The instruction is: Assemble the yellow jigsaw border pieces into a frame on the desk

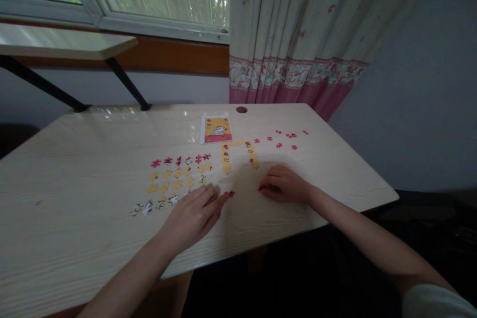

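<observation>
My left hand (197, 211) rests low over the table with most fingers curled. One of its fingertips presses on a red puzzle piece (230, 193) with dark marks, which lies on the tabletop. To the right, my right hand (283, 184) is closed in a pinch. A bit of a red puzzle piece (260, 189) shows at its fingertips. Between and beyond the hands lies a partly joined yellow puzzle frame (237, 143), its top and two sides linked. Behind that is a picture card (217, 130) with a white animal on yellow and red.
Rows of loose pieces, such as yellow ones (177, 184) and white ones (148, 207), lie left of the frame. Several red pieces (279, 145) are scattered at the right back. A raised shelf (67, 42) stands at the left. A cable hole (242, 110) is near the back edge.
</observation>
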Motion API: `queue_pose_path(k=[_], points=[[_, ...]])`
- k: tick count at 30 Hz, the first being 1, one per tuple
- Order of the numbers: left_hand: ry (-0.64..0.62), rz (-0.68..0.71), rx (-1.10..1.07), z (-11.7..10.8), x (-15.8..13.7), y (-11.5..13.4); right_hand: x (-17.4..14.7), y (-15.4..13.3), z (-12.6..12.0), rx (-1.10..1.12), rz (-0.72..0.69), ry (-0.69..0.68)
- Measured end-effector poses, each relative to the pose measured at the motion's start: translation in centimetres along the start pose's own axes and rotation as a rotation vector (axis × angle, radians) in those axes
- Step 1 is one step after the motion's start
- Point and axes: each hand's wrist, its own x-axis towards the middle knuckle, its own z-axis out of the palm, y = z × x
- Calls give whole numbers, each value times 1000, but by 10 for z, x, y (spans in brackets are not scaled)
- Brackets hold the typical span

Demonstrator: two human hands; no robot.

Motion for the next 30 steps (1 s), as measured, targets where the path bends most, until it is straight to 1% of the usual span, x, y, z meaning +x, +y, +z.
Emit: queue_pose_path(k=[8,12,18,23,30], points=[[-37,-29,10,0,0,0,-2,1,1,-27,14,9],[-19,-18,14,-1,1,0,-1,2,0,-15,40,-12],[5,-25,27,-2,0,0,-2,6,0,2,39,5],[-25,-34,0,-3,0,0,-2,7,1,-11,31,11],[5,-29,4,-1,0,-1,-2,6,3,-15,55,2]])
